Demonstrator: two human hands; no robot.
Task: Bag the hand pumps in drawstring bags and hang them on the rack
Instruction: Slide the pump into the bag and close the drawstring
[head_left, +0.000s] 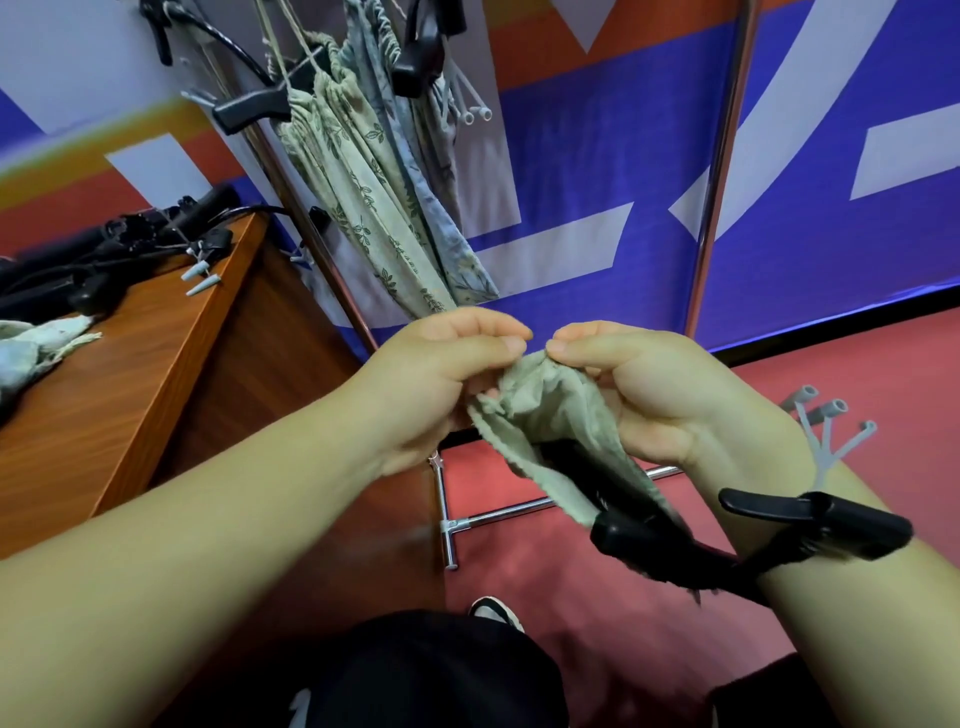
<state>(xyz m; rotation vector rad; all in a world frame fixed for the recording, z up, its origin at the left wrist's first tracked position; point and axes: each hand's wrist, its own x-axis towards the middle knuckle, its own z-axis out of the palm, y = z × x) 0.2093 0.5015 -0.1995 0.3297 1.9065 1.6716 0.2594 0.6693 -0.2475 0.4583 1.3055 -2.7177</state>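
Evidently, the left hand (441, 384) and right hand (639, 395) both pinched the mouth of a drawstring bag (550, 410) before the rack (719, 171).
The chrome rack stood against a blue, orange and white wall, with leaf-print bags (358, 208) hanging at its left side. The wooden desk (130, 405) on the left carried loose black pumps (109, 244) at its far edge and a spare bag (31, 348) at its left edge. Each hand's thumb and fingers curled on the pale green cloth, held in the air; a black hand pump (670, 540) stuck out of it under the right wrist.
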